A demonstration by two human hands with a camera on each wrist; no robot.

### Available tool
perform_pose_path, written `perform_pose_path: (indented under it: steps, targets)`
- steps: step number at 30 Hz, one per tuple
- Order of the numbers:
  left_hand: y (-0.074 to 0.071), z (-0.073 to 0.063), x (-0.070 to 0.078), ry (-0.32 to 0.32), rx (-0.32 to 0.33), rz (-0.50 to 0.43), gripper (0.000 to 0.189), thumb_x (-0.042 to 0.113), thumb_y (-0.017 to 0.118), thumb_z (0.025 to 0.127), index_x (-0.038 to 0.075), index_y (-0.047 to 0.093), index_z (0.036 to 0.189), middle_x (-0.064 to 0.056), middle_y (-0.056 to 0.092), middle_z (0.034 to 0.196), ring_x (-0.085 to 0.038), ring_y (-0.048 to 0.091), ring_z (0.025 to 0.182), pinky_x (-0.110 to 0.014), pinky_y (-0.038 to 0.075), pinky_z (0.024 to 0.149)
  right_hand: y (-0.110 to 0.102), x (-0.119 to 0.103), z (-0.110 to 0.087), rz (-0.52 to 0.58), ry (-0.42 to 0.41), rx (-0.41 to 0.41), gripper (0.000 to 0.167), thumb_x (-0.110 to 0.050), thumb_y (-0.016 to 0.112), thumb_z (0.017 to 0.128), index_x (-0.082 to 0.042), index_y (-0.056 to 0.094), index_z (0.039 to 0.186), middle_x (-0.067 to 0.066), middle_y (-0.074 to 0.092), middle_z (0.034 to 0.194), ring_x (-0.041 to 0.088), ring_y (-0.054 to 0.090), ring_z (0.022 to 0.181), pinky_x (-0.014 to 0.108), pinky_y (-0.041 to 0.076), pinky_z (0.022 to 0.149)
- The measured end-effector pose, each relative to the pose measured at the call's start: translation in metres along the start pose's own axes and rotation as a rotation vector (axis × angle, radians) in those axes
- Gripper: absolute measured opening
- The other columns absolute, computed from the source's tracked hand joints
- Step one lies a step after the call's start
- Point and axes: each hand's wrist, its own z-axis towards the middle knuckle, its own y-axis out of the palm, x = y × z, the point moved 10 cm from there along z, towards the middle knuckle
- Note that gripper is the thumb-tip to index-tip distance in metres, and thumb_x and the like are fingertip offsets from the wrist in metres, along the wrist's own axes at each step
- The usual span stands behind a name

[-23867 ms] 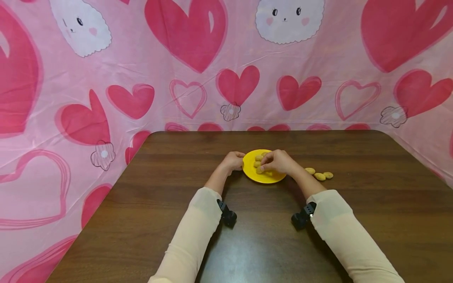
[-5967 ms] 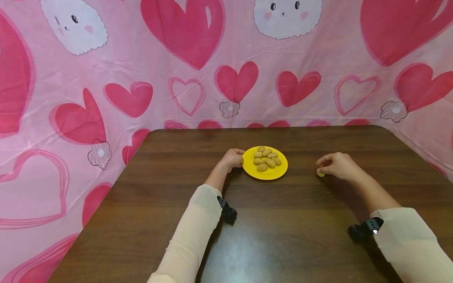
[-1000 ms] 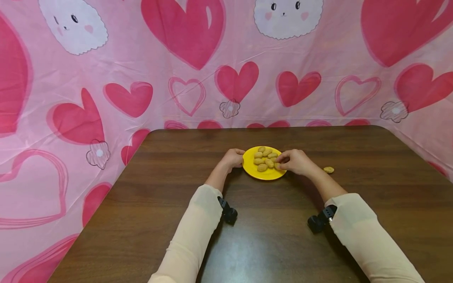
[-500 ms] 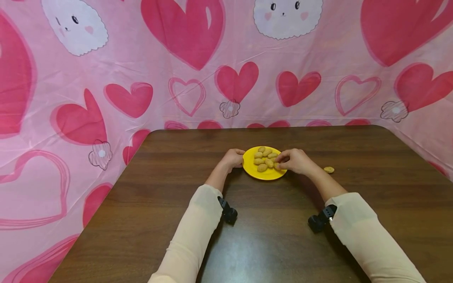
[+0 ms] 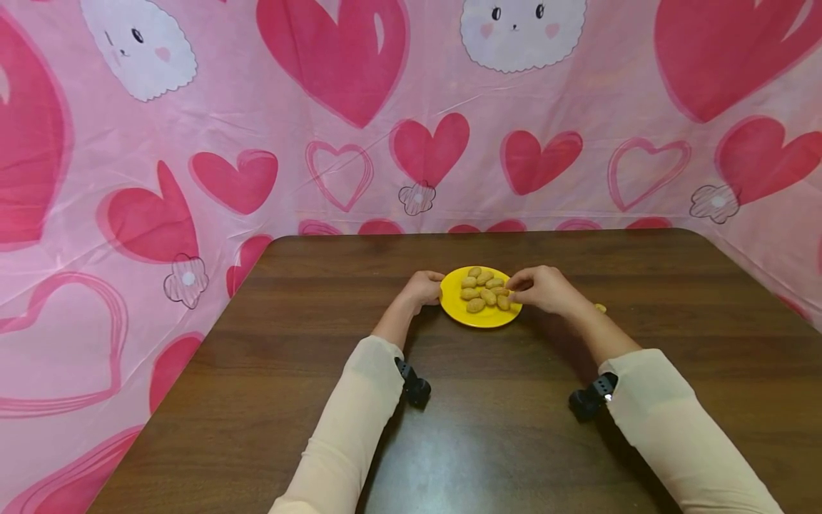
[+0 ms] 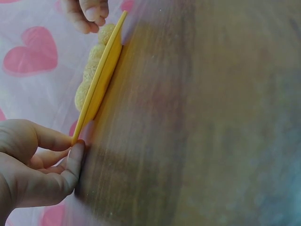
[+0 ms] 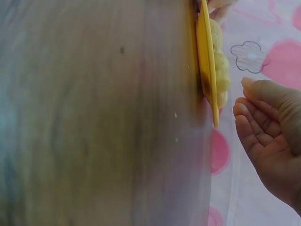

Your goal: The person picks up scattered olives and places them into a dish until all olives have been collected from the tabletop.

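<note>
A yellow plate [image 5: 452, 310] lies on the table and bears several small tan, oval, rough-surfaced pieces [image 5: 476, 305] that look like cookies. My left hand [image 5: 422, 289] pinches the plate's left rim; in the left wrist view its thumb sits below the edge and a finger above. Over the plate's right edge, my right hand [image 5: 549, 291] hovers close to the pieces. In the right wrist view this hand [image 7: 277, 134] has relaxed, bent fingers with nothing between them and the thumb. Another tan piece [image 5: 600, 308] lies on the table, partly hidden behind the right forearm.
The brown wooden table [image 5: 321, 285] reaches back to a pink heart-print cloth [image 5: 359, 171] hanging behind it. Black wrist cameras are strapped at both cream sleeves, the left camera [image 5: 416, 391] and the right camera [image 5: 587, 401].
Since six seconds ago, my right hand has brought a piece from the table onto the plate. In the last half second it has let go and drawn slightly up and right. My left hand stays put.
</note>
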Motion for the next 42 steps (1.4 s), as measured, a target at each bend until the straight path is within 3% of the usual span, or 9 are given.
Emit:
perform_pose_path:
  steps: [7, 17, 28, 37, 42]
  targets:
    - [-0.001, 0.000, -0.001, -0.008, 0.003, -0.002, 0.043, -0.010, 0.048, 0.084, -0.002, 0.054, 0.126, -0.014, 0.057, 0.119, -0.021, 0.058, 0.091, -0.030, 0.051, 0.079, -0.011, 0.003, -0.005, -0.002, -0.009, 0.030, 0.027, -0.017, 0.070, 0.081, 0.001, 0.068, 0.101, 0.011, 0.067, 0.093, 0.024, 0.057, 0.085, 0.036, 0.049, 0.076]
    - [-0.001, -0.001, -0.001, -0.008, 0.003, 0.008, 0.040, -0.007, 0.049, 0.085, -0.001, 0.055, 0.125, -0.013, 0.057, 0.119, -0.022, 0.059, 0.093, -0.031, 0.051, 0.080, -0.026, 0.016, -0.018, 0.011, 0.049, 0.037, 0.029, -0.019, 0.068, 0.083, 0.000, 0.066, 0.106, 0.013, 0.065, 0.101, 0.026, 0.055, 0.088, 0.037, 0.049, 0.078]
    - [-0.002, -0.002, 0.000, -0.006, 0.005, 0.003, 0.041, -0.008, 0.049, 0.084, -0.002, 0.055, 0.124, -0.014, 0.057, 0.119, -0.021, 0.058, 0.091, -0.031, 0.051, 0.080, -0.049, 0.028, -0.033, -0.012, 0.072, 0.081, 0.033, -0.021, 0.067, 0.085, 0.002, 0.065, 0.108, 0.012, 0.066, 0.097, 0.029, 0.057, 0.093, 0.045, 0.045, 0.084]
    - [-0.001, -0.002, 0.001, 0.002, 0.003, 0.001, 0.041, -0.008, 0.049, 0.084, -0.003, 0.055, 0.124, -0.014, 0.058, 0.117, -0.020, 0.058, 0.087, -0.032, 0.051, 0.080, -0.063, 0.043, -0.044, -0.053, 0.090, 0.102, 0.034, -0.024, 0.067, 0.085, 0.001, 0.065, 0.108, 0.013, 0.066, 0.098, 0.027, 0.057, 0.089, 0.031, 0.048, 0.071]
    - [-0.001, -0.002, 0.000, 0.000, 0.001, 0.005, 0.041, -0.008, 0.050, 0.084, -0.002, 0.054, 0.125, -0.014, 0.058, 0.117, -0.020, 0.058, 0.087, -0.031, 0.051, 0.079, -0.067, 0.053, -0.051, -0.071, 0.099, 0.105, 0.032, -0.022, 0.066, 0.085, 0.001, 0.065, 0.107, 0.013, 0.067, 0.097, 0.028, 0.057, 0.090, 0.031, 0.048, 0.069]
